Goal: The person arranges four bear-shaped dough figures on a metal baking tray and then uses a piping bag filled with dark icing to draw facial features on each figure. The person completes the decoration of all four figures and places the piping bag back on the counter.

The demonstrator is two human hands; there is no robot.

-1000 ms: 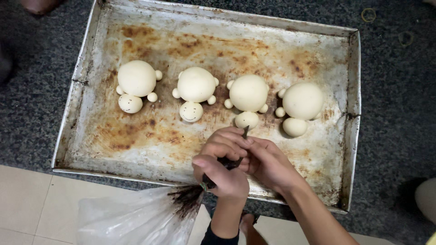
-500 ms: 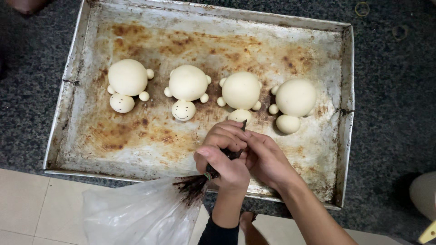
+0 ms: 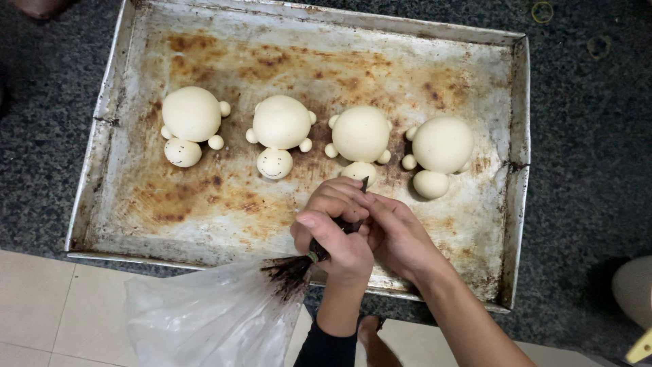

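Both hands meet over the near edge of a stained metal baking tray [image 3: 122,204], working a clear plastic piping bag [image 3: 217,319] with dark filling gathered at its twisted neck. The left hand [image 3: 336,228] has its fingers curled tight around the twisted neck, while the right hand [image 3: 397,234] closes in beside it, its fingers pinched at the bag's dark tip [image 3: 364,183], which points at the head of the third dough figure [image 3: 360,136]. The bag looks light, limp and slippery, so it is best held at the twisted neck where pressure can be steered; the raw dough looks soft and easily dented, best touched only by the tip. Four such figures sit in a row: the first [image 3: 192,115] and second [image 3: 280,124] already carry drawn faces, the fourth [image 3: 441,144] is bare. Against the earlier frame the tray sits slightly lower and left in view, and the hands remain together at the third figure.
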